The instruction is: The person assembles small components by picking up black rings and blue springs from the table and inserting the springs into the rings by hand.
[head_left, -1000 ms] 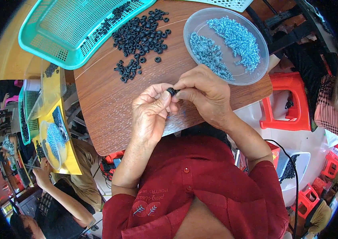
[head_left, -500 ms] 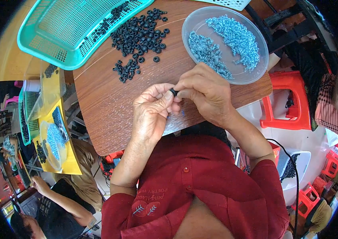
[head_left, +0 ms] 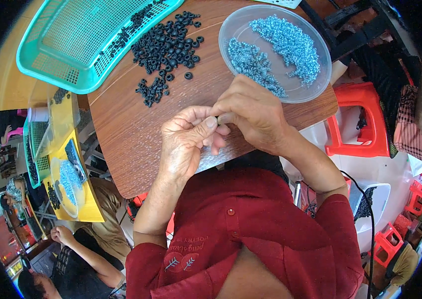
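1. At the far left of the frame, a second desk (head_left: 91,212) with a yellow top is carrying a clear dish of blue bits; another person's hand (head_left: 64,234) is resting below it, well apart from the work in the middle.
2. In the upper left, a teal mesh basket (head_left: 71,45) is lying tilted on the wooden desk (head_left: 121,134), with black bits gathered along its lower edge.
3. Just right of the basket, a loose heap of small black rubber rings (head_left: 168,47) is spreading over the desk, a smaller cluster trailing toward the frame's centre.
4. At the centre, the left hand (head_left: 186,144) is curling inward, its thumb and forefinger pressed together at the tips against the other hand.
5. Touching it, the right hand (head_left: 255,112) is pinching down at the same spot; both sets of fingers are closing on something tiny that I cannot make out, since the fingertips are covering it.
6. My reading is that a fitting step is in hand: one small piece is being worked onto another between the fingertips. The next move would call for a steady, fine pinch.
7. In the upper right, a clear round plastic lid (head_left: 320,74) is holding two drifts of small blue springs (head_left: 280,45); its near rim is sitting just beyond the right hand.
8. At the right edge, red plastic stools (head_left: 365,124) are standing on the floor, partly cut off by the dark rim.
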Motion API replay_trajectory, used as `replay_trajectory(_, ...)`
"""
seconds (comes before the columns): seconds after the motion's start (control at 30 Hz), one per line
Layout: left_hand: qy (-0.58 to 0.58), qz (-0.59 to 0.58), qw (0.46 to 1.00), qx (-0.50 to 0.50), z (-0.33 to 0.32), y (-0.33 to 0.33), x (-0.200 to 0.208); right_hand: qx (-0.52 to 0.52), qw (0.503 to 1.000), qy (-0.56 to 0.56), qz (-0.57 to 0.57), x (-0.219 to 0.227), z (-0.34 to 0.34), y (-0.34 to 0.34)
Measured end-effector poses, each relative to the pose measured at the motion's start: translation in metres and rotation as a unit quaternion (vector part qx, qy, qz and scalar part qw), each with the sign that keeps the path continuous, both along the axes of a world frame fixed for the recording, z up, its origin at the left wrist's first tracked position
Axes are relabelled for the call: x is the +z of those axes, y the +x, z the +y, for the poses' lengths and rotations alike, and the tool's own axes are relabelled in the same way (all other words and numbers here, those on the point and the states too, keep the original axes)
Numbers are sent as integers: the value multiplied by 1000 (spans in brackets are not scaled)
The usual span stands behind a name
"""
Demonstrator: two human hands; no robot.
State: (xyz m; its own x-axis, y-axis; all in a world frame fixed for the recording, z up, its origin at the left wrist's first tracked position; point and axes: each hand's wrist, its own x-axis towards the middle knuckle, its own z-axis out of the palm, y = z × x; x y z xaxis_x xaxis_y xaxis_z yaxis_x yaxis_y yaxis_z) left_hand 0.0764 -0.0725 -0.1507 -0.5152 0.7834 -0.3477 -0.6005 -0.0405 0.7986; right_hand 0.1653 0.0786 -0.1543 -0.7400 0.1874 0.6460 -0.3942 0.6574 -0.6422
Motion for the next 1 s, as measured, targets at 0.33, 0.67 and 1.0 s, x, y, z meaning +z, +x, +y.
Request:
replay_trajectory(0.33, 42, -120, 991, 30, 2, 2, -6, -24, 999, 0, 44, -3, -7, 7)
replay_trajectory(0.67, 35, -28, 993, 106, 14, 9, -3, -83, 996, 37, 18, -11, -15, 3)
replay_trajectory(1.0, 28, -8, 999, 35, 5, 8, 0, -111, 984, 118, 69, -22, -10, 4)
